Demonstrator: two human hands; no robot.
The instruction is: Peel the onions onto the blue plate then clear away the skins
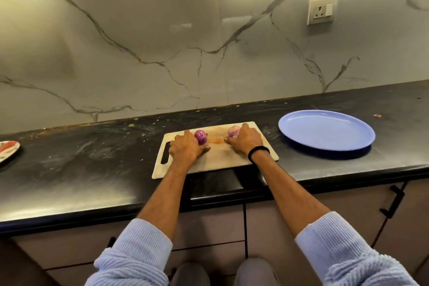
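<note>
Grip: left hand (185, 149) curls round dark onion (201, 136), right hand (245, 141) round pale onion (232, 131), on board (218, 160) | risk: plate (325, 131) stands well right, so skins may drop on desk (92, 160).

Two purple onions sit on the cutting board (218, 160): the darker onion (200, 137) left, the paler onion (232, 132) right. The round blue plate (326, 144) lies flat on the table (92, 169), just right of the board.

The right hand (243, 140) hides most of the paler onion (232, 131).

Pale blue ribbed sleeves (325, 237) pushed up; black wristband (258, 151) on right wrist.
</note>
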